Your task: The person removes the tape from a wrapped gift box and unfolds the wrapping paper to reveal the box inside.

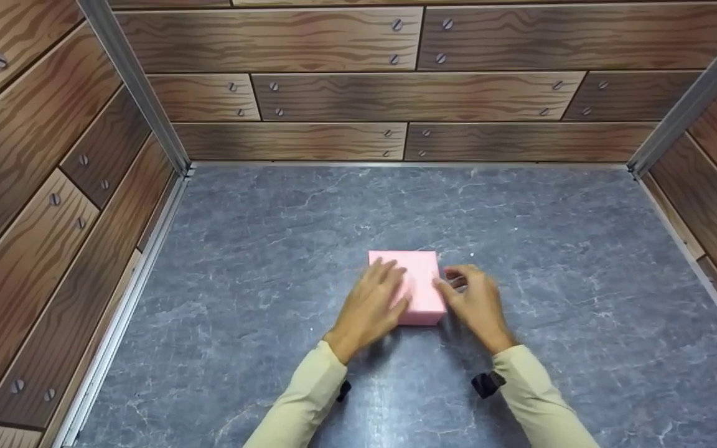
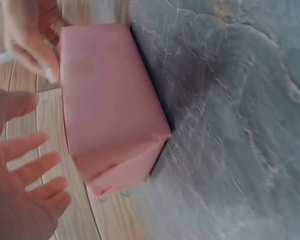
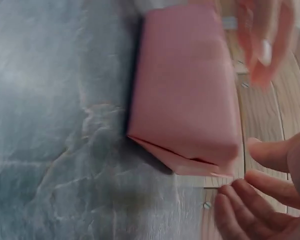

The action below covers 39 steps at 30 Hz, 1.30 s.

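A pink paper-wrapped box (image 1: 421, 283) sits on the grey marbled surface, with a folded paper flap on its end face (image 3: 182, 156). Over the box's left part is my left hand (image 1: 368, 302), its fingers spread; the left wrist view shows those fingers (image 2: 35, 170) apart from the wrapping. Beside the right edge my right hand (image 1: 473, 305) has loosely bent fingers, its thumb close to the top edge. In the right wrist view the right fingertips (image 3: 235, 192) are near the box's end corner; whether they touch it I cannot tell. Neither hand grips the box.
Wood-plank printed panels (image 1: 333, 96) enclose the back and both sides. Metal corner posts (image 1: 140, 81) and a metal strip (image 1: 128, 305) edge the marbled surface (image 1: 259, 249). A black wrist device (image 1: 488, 384) shows by the right sleeve.
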Each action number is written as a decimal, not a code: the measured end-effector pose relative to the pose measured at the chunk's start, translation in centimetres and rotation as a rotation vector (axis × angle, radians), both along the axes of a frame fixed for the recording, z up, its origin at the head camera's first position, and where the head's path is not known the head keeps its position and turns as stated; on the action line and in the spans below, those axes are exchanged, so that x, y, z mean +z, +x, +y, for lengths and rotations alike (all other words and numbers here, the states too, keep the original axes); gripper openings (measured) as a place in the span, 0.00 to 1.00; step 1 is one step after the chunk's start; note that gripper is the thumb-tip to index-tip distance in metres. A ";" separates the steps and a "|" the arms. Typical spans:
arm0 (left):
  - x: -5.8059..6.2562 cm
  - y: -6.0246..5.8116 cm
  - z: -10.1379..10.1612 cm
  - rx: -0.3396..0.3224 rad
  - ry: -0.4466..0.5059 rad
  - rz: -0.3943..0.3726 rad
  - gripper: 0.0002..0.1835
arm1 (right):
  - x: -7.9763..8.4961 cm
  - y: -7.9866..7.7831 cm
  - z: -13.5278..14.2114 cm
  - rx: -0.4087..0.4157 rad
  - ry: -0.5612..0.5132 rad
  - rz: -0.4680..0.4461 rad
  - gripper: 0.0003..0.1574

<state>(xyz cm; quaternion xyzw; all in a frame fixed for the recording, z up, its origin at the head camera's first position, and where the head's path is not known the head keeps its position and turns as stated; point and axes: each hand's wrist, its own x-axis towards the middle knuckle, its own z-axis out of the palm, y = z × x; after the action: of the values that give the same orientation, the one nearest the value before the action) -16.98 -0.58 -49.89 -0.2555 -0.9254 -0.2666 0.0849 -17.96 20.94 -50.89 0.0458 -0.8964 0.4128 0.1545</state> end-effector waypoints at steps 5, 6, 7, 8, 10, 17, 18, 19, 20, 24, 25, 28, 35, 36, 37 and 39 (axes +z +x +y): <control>-0.4 -0.6 1.0 -0.088 -0.210 0.026 0.27 | -0.7 -0.1 -1.2 -0.024 0.152 0.127 0.15; -0.5 -0.7 1.1 -0.095 -0.229 0.036 0.27 | -0.7 -0.1 -1.4 -0.029 0.169 0.138 0.15; -0.5 -0.8 1.2 -0.100 -0.240 0.038 0.27 | -0.8 -0.1 -1.5 -0.031 0.180 0.144 0.15; -0.5 -0.8 1.3 -0.103 -0.245 0.034 0.27 | -0.8 -0.1 -1.6 -0.033 0.189 0.150 0.15; -0.6 -0.9 1.4 -0.108 -0.249 0.025 0.27 | -0.8 0.0 -1.8 -0.032 0.196 0.158 0.14; -0.5 -0.9 1.5 -0.108 -0.252 0.007 0.27 | -0.5 -0.1 -2.1 -0.047 0.220 0.166 0.12; -0.4 -0.9 1.5 -0.106 -0.248 0.006 0.26 | -0.4 -0.1 -2.1 -0.048 0.223 0.171 0.11; -0.4 -0.9 1.5 -0.106 -0.245 0.006 0.26 | -0.4 -0.1 -2.1 -0.049 0.227 0.175 0.11; -0.4 -0.9 1.4 -0.105 -0.243 0.006 0.26 | -0.4 -0.1 -2.2 -0.049 0.231 0.181 0.10; -0.4 -0.8 1.4 -0.106 -0.248 0.013 0.26 | -0.4 -0.1 -2.3 -0.049 0.254 0.203 0.08; -0.4 -0.8 1.4 -0.106 -0.246 0.022 0.26 | -0.4 -0.2 -2.3 -0.052 0.259 0.206 0.08; -0.3 -0.9 1.4 -0.109 -0.235 0.039 0.25 | -0.5 -0.3 -2.2 -0.061 0.270 0.209 0.06; -0.4 -1.1 1.4 -0.110 -0.215 0.053 0.25 | -0.7 -0.5 -1.9 -0.067 0.269 0.218 0.06; -0.4 -1.1 1.4 -0.110 -0.217 0.054 0.25 | -0.7 -0.5 -1.9 -0.067 0.266 0.217 0.06; -0.4 -1.0 1.4 -0.110 -0.219 0.054 0.25 | -0.8 -0.5 -1.8 -0.067 0.264 0.216 0.06; -0.4 -1.0 1.4 -0.109 -0.225 0.051 0.25 | -0.7 -0.5 -1.7 -0.067 0.260 0.213 0.06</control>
<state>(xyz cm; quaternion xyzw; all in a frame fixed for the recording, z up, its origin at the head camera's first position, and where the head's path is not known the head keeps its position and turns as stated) -17.95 0.80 -50.32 -0.3203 -0.9317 -0.1586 0.0648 -18.45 19.20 -51.62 0.0787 -0.9219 0.2808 0.2549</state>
